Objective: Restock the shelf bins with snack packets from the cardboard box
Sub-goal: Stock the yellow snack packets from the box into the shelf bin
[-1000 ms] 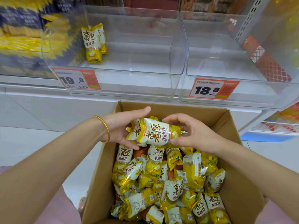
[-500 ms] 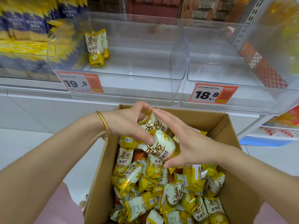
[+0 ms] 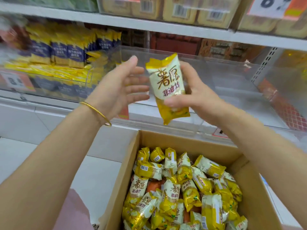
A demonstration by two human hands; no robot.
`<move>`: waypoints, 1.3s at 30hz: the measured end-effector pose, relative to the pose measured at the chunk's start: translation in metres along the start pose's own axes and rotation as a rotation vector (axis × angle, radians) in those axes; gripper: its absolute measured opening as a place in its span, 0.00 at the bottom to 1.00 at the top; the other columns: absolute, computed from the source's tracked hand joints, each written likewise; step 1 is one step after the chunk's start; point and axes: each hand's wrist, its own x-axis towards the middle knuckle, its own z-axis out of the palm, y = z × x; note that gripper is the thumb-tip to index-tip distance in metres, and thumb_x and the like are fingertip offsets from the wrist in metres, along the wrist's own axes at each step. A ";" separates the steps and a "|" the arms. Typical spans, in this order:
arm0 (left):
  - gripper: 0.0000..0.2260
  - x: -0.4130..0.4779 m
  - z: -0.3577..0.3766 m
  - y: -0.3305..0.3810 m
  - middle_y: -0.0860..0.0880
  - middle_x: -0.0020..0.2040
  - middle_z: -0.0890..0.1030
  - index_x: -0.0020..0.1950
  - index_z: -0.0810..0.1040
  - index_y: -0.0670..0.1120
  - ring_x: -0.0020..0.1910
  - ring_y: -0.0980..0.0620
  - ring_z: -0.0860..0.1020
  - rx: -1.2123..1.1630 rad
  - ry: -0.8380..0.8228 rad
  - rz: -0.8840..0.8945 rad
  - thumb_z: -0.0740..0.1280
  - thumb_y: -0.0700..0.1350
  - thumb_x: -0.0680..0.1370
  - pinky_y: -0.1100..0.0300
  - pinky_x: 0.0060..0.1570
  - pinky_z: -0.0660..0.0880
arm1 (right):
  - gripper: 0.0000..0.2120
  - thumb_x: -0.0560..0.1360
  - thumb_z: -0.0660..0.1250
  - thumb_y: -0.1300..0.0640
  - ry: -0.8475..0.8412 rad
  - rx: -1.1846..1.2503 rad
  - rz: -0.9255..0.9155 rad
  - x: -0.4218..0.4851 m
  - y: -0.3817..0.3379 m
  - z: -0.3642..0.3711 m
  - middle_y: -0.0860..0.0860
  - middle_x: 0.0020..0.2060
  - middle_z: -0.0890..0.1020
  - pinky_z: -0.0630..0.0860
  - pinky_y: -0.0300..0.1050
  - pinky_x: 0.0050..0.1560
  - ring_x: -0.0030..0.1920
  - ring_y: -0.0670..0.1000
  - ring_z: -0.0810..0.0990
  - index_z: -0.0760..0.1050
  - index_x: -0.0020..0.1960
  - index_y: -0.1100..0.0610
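while held upright — packet (image 3: 167, 87) above box (image 3: 191, 143)

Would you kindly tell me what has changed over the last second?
Both hands rose from the cardboard box toward the clear shelf bin. The right hand now holds the snack packet upright alone; the left hand has let go and is open beside it. The box stays full of packets.

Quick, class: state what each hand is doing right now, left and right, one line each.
Left hand: open, fingers spread, holding nothing, beside the packet.
Right hand: closed on one snack packet, held upright before the clear shelf bin.
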 end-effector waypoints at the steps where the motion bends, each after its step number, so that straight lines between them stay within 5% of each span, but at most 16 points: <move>1: 0.13 0.008 -0.011 -0.006 0.45 0.50 0.79 0.51 0.77 0.45 0.52 0.44 0.78 0.186 0.175 0.097 0.62 0.54 0.77 0.51 0.50 0.78 | 0.33 0.59 0.74 0.62 0.050 0.058 0.017 0.022 0.004 -0.004 0.47 0.52 0.78 0.78 0.39 0.42 0.49 0.44 0.81 0.66 0.59 0.46; 2: 0.12 0.016 -0.023 -0.014 0.44 0.50 0.79 0.50 0.78 0.45 0.53 0.44 0.77 0.544 0.304 0.209 0.60 0.52 0.77 0.49 0.53 0.76 | 0.30 0.60 0.73 0.62 0.090 0.082 0.043 0.045 0.008 -0.005 0.46 0.49 0.79 0.78 0.41 0.41 0.46 0.44 0.81 0.66 0.58 0.47; 4: 0.22 0.024 -0.044 -0.033 0.41 0.51 0.80 0.49 0.80 0.41 0.54 0.40 0.76 1.176 0.264 0.277 0.52 0.54 0.76 0.46 0.54 0.73 | 0.32 0.59 0.75 0.58 0.121 0.041 0.122 0.089 0.021 0.000 0.48 0.52 0.80 0.80 0.48 0.46 0.48 0.47 0.82 0.66 0.58 0.45; 7: 0.35 0.029 -0.066 -0.060 0.40 0.52 0.79 0.51 0.79 0.40 0.58 0.39 0.73 1.512 0.119 0.189 0.40 0.60 0.72 0.44 0.60 0.68 | 0.35 0.62 0.77 0.58 0.092 0.002 0.291 0.138 0.041 0.024 0.52 0.56 0.79 0.81 0.46 0.43 0.49 0.51 0.82 0.64 0.63 0.46; 12: 0.41 0.022 -0.078 -0.062 0.41 0.66 0.73 0.63 0.74 0.40 0.70 0.41 0.64 1.564 0.189 0.187 0.36 0.63 0.70 0.47 0.70 0.56 | 0.32 0.71 0.71 0.67 0.032 0.016 0.378 0.185 0.062 0.073 0.48 0.47 0.76 0.71 0.30 0.22 0.39 0.43 0.75 0.61 0.69 0.53; 14: 0.43 0.019 -0.079 -0.062 0.42 0.70 0.70 0.68 0.70 0.41 0.73 0.43 0.61 1.572 0.183 0.177 0.34 0.63 0.69 0.52 0.72 0.52 | 0.33 0.67 0.76 0.65 0.050 -0.023 0.375 0.197 0.076 0.085 0.50 0.51 0.76 0.74 0.29 0.31 0.45 0.46 0.77 0.64 0.65 0.51; 16: 0.43 0.017 -0.080 -0.063 0.43 0.72 0.68 0.70 0.68 0.42 0.74 0.45 0.60 1.562 0.164 0.177 0.33 0.63 0.68 0.54 0.72 0.51 | 0.37 0.59 0.81 0.59 0.108 -0.136 0.366 0.204 0.088 0.093 0.53 0.59 0.71 0.77 0.41 0.52 0.55 0.52 0.75 0.66 0.62 0.51; 18: 0.42 0.016 -0.081 -0.062 0.45 0.73 0.66 0.71 0.67 0.42 0.74 0.46 0.59 1.559 0.151 0.180 0.33 0.63 0.69 0.55 0.73 0.50 | 0.40 0.61 0.81 0.56 0.145 -0.270 0.345 0.205 0.091 0.095 0.53 0.61 0.62 0.69 0.43 0.63 0.60 0.52 0.69 0.65 0.67 0.53; 20: 0.39 0.016 -0.081 -0.061 0.46 0.74 0.64 0.73 0.64 0.43 0.75 0.47 0.57 1.560 0.144 0.170 0.35 0.63 0.71 0.56 0.73 0.49 | 0.43 0.64 0.80 0.56 0.157 -0.334 0.311 0.203 0.091 0.094 0.55 0.63 0.59 0.64 0.39 0.63 0.61 0.52 0.68 0.61 0.72 0.52; 22: 0.34 0.015 -0.080 -0.061 0.47 0.74 0.63 0.74 0.62 0.44 0.75 0.48 0.56 1.561 0.140 0.148 0.40 0.61 0.75 0.57 0.73 0.47 | 0.50 0.64 0.79 0.56 0.153 -0.375 0.308 0.200 0.092 0.096 0.56 0.66 0.58 0.67 0.46 0.66 0.63 0.54 0.68 0.52 0.76 0.47; 24: 0.29 0.014 -0.079 -0.061 0.47 0.74 0.63 0.75 0.60 0.45 0.75 0.49 0.55 1.567 0.130 0.124 0.43 0.59 0.80 0.57 0.73 0.46 | 0.55 0.65 0.79 0.55 0.151 -0.442 0.362 0.198 0.091 0.101 0.56 0.67 0.58 0.76 0.58 0.58 0.64 0.59 0.69 0.44 0.77 0.44; 26: 0.27 0.015 -0.079 -0.060 0.47 0.74 0.63 0.75 0.60 0.46 0.75 0.49 0.55 1.561 0.132 0.123 0.45 0.59 0.81 0.58 0.73 0.45 | 0.56 0.66 0.78 0.55 0.166 -0.440 0.433 0.199 0.090 0.107 0.56 0.67 0.58 0.79 0.59 0.48 0.63 0.61 0.69 0.40 0.77 0.44; 32: 0.26 0.014 -0.079 -0.058 0.47 0.74 0.63 0.75 0.60 0.45 0.75 0.50 0.55 1.547 0.125 0.120 0.50 0.57 0.81 0.57 0.73 0.46 | 0.55 0.68 0.77 0.58 0.203 -0.374 0.469 0.203 0.088 0.109 0.58 0.73 0.53 0.64 0.51 0.68 0.71 0.60 0.63 0.37 0.77 0.45; 36: 0.25 0.014 -0.079 -0.056 0.48 0.74 0.64 0.74 0.61 0.45 0.75 0.49 0.55 1.530 0.120 0.115 0.50 0.57 0.81 0.57 0.74 0.46 | 0.58 0.67 0.77 0.59 0.192 -0.396 0.431 0.200 0.085 0.107 0.58 0.73 0.55 0.71 0.58 0.64 0.70 0.61 0.65 0.35 0.77 0.45; 39: 0.25 0.014 -0.079 -0.056 0.47 0.74 0.64 0.74 0.61 0.45 0.75 0.49 0.55 1.519 0.122 0.119 0.50 0.57 0.81 0.56 0.74 0.47 | 0.58 0.67 0.77 0.59 0.178 -0.446 0.422 0.199 0.082 0.110 0.58 0.72 0.56 0.78 0.60 0.52 0.66 0.63 0.69 0.35 0.77 0.43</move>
